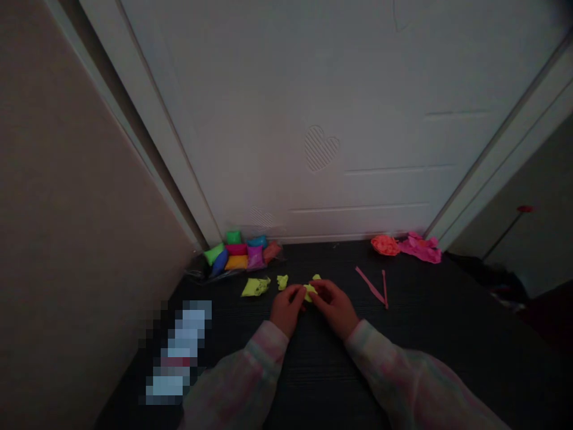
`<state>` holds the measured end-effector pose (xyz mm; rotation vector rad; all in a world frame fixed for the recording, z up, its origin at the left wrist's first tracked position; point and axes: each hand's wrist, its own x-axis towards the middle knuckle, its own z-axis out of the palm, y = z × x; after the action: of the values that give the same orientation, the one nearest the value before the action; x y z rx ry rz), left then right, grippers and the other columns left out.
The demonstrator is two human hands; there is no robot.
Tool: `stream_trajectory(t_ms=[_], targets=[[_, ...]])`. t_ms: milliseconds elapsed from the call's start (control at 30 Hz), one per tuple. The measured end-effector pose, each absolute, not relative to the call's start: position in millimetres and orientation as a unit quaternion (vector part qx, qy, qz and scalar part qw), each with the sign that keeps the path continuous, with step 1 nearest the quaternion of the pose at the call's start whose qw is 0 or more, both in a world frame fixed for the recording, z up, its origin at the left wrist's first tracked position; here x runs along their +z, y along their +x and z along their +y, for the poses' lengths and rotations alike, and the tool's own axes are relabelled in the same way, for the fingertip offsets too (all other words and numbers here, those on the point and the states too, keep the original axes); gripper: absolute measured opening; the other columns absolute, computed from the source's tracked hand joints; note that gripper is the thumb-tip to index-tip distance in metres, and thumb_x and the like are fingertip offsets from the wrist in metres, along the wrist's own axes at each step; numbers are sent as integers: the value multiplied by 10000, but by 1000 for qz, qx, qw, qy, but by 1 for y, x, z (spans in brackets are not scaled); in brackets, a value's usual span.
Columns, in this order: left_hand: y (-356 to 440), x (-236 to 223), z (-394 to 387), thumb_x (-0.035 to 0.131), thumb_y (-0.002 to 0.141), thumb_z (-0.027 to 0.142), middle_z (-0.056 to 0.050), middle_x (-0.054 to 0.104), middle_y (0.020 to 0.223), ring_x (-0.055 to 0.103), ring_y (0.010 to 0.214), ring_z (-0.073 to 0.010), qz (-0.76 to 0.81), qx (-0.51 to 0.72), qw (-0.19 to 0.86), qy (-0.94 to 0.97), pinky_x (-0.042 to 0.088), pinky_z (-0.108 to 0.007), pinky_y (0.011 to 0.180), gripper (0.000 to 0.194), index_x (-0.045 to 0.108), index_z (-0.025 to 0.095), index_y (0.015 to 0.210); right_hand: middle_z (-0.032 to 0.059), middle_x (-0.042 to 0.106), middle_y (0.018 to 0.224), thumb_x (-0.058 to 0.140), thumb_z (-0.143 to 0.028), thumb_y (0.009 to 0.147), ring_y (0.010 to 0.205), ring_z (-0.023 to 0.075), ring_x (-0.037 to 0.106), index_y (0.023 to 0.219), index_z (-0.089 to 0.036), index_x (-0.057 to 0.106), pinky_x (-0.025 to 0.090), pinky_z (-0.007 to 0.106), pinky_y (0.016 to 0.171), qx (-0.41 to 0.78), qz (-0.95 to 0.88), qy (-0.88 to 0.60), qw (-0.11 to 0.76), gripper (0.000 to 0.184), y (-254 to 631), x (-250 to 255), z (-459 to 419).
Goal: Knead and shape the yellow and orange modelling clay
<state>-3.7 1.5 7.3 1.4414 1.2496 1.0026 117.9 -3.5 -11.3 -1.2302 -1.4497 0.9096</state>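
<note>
Between the fingertips of both hands is a small lump of yellow modelling clay [309, 292]. My left hand [287, 309] pinches it from the left, and my right hand [333, 306] grips it from the right. Just left of the hands lies a loose yellow clay piece [282, 282]. Farther left rests a yellow clay packet [256, 287], which looks torn at its right end. Another bit of yellow clay [317, 277] shows just behind my right hand, partly hidden by it.
Several coloured clay packets [237, 249] are heaped at the back left. Two pink plastic tools [371, 286] lie to the right. An orange clay piece [385, 245] and a crumpled pink piece [421, 247] sit at the back right. A blurred-out bright rectangle [185, 343] is at the left.
</note>
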Motion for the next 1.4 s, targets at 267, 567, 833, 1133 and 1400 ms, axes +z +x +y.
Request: stream_trajectory(t_ms=[267, 567, 833, 1133, 1400], targets=[[-5, 9, 1, 415, 688, 322, 27, 473, 524, 438, 478, -74, 509, 402, 468, 600, 351, -195, 500, 250, 547, 121, 755, 21, 549, 735, 508, -310, 642, 668, 132, 512, 814, -177, 532, 410, 267, 627, 407, -599, -499, 476, 218, 121, -10, -6], [-6, 2, 3, 442, 670, 336, 25, 492, 561, 440, 479, -67, 509, 422, 475, 581, 354, -192, 491, 227, 542, 137, 716, 20, 541, 738, 491, -307, 660, 678, 131, 505, 809, -178, 543, 406, 268, 637, 410, -613, -488, 467, 203, 121, -4, -8], [-4, 3, 4, 516, 616, 314, 7, 531, 598, 446, 484, -65, 496, 435, 533, 530, 367, -195, 495, 237, 548, 124, 753, 12, 531, 720, 514, -310, 637, 659, 125, 501, 821, -181, 516, 407, 259, 630, 422, -575, -499, 492, 224, 120, -6, -8], [-6, -2, 4, 526, 609, 328, 3, 536, 580, 462, 512, -77, 482, 415, 522, 569, 370, -199, 510, 231, 562, 128, 719, 14, 537, 732, 508, -312, 636, 666, 126, 498, 816, -176, 523, 401, 252, 621, 445, -564, -502, 481, 226, 122, -3, -7], [-4, 0, 3, 525, 609, 331, -1, 557, 596, 479, 527, -85, 484, 416, 513, 574, 382, -205, 528, 233, 572, 127, 710, 6, 532, 668, 495, -324, 649, 639, 124, 496, 712, -168, 525, 397, 256, 620, 431, -585, -505, 465, 171, 122, -2, -5]])
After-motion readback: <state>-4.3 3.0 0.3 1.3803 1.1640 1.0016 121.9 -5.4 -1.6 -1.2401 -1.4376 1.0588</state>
